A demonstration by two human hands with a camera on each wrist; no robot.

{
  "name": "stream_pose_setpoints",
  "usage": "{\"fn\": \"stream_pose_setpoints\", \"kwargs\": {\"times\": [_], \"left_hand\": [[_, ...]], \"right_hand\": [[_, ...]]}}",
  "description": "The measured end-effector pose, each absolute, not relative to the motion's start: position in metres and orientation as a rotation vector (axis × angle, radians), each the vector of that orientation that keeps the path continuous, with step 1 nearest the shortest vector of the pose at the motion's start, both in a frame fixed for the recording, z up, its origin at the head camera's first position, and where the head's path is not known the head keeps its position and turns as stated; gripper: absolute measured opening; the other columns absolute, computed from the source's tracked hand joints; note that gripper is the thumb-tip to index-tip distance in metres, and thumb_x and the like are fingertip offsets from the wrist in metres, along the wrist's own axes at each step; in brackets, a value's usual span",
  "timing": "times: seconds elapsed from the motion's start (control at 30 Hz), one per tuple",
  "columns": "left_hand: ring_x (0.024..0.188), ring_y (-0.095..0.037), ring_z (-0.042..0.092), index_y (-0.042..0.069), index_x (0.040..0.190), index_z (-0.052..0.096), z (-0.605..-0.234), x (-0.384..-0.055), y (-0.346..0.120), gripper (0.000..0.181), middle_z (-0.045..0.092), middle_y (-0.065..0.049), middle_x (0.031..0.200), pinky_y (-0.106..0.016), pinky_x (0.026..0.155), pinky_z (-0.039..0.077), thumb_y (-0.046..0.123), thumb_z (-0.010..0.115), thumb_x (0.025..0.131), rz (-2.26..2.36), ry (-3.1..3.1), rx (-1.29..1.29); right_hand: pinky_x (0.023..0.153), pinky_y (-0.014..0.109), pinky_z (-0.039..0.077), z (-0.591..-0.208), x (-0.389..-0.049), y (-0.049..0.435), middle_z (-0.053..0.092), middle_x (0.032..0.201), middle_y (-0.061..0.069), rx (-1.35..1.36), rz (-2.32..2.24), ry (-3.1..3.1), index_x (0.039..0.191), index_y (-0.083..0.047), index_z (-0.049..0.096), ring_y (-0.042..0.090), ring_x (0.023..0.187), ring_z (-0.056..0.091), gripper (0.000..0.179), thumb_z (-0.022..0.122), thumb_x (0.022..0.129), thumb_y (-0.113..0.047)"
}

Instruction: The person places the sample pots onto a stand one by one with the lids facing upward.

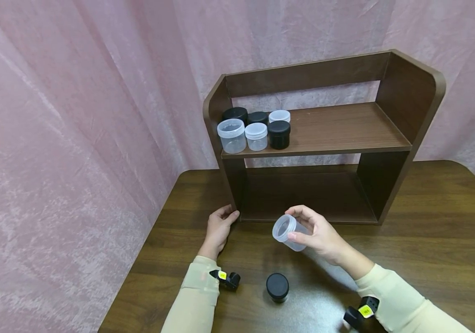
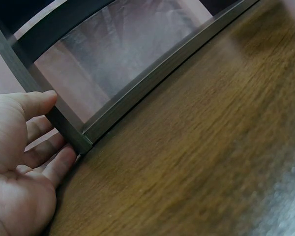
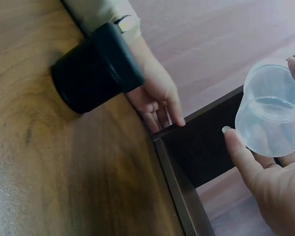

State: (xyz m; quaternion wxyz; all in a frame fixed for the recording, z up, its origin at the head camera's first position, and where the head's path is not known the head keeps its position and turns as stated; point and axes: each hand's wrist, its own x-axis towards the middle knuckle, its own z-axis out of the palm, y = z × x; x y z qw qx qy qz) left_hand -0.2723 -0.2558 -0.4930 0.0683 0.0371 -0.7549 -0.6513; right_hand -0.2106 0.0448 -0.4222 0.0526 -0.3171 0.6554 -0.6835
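Note:
My right hand [image 1: 319,235] holds a translucent plastic jar [image 1: 296,237] between thumb and fingers, tilted in front of the shelf's lower level. In the right wrist view the clear jar [image 3: 273,113] shows its see-through wall, with fingers around its side. At the lower left corner of the brown wooden shelf [image 1: 380,186], my left hand [image 1: 217,231] grips the front edge of the side panel. The left wrist view has the thumb [image 2: 42,104] on that edge and the other fingers at its outer side. A black lidded jar [image 1: 277,286] stands on the table between my forearms.
On the upper level's left end several jars stand in two rows, among them a large translucent jar [image 1: 232,136], a small white-lidded one [image 1: 256,137] and a black one [image 1: 279,135]. Pink curtains [image 1: 95,115] hang behind the wooden table [image 1: 433,259].

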Motion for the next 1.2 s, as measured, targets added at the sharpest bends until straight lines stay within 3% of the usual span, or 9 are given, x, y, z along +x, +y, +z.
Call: {"fn": "stream_pose_setpoints", "kwargs": {"times": [0.27,0.57,0.87,1.2], "left_hand": [[0.115,-0.026,0.054,0.001,0.127,0.058,-0.495,-0.273,-0.256,0.046,0.058,-0.013,0.123,-0.039,0.097,0.044,0.022,0.071,0.089,-1.953,-2.263,0.125],[0.120,-0.027,0.051,-0.001,0.133,0.053,-0.495,-0.273,-0.257,0.050,0.055,-0.016,0.128,-0.040,0.099,0.042,0.020,0.069,0.090,-1.981,-2.271,0.120],[0.116,-0.028,0.053,-0.006,0.129,0.054,-0.466,-0.255,-0.249,0.044,0.058,-0.019,0.125,-0.038,0.096,0.044,0.013,0.066,0.091,-1.961,-2.291,0.101],[0.117,-0.027,0.053,-0.004,0.131,0.054,-0.492,-0.272,-0.256,0.048,0.057,-0.017,0.127,-0.039,0.097,0.044,0.016,0.069,0.090,-1.978,-2.275,0.115]], "right_hand": [[0.078,0.030,0.051,-0.415,-0.211,0.053,0.059,0.111,0.007,-0.902,-2.192,1.904,0.126,0.007,0.044,0.019,0.100,0.059,0.046,0.065,0.085,0.004],[0.081,0.029,0.051,-0.400,-0.216,0.061,0.057,0.116,0.010,-0.951,-2.231,1.908,0.134,-0.002,0.047,0.018,0.103,0.058,0.048,0.061,0.088,0.006],[0.079,0.027,0.050,-0.362,-0.226,0.072,0.058,0.111,0.010,-1.028,-2.337,1.881,0.131,0.000,0.050,0.017,0.099,0.058,0.047,0.059,0.086,0.012],[0.083,0.027,0.049,-0.307,-0.234,0.085,0.057,0.112,0.012,-1.129,-2.380,1.939,0.130,0.009,0.047,0.022,0.102,0.056,0.051,0.056,0.081,0.020]]}}
